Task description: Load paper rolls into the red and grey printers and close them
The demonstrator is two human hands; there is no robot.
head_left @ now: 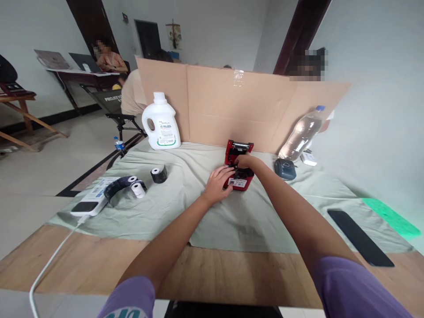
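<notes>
A red receipt printer (244, 182) stands on the cloth in front of the cardboard, its lid (239, 145) raised and its dark inside showing. My left hand (217, 184) grips the printer's left side, fingers laid over the edge and thumb low at the front. From the right, my right hand (243, 161) reaches into the opened compartment. Its fingers are curled and partly hidden there, so what they hold, if anything, cannot be made out. A white label with print sits on the printer's front face.
Left on the cloth (179, 207) are a paper roll (138, 191), a black-wrapped roll (159, 174) and a white power bank (94, 201) with a cable. A detergent bottle (161, 123), water bottle (303, 132), dark pouch (285, 169) and phone (359, 236) surround the work area. Cardboard (232, 108) stands behind.
</notes>
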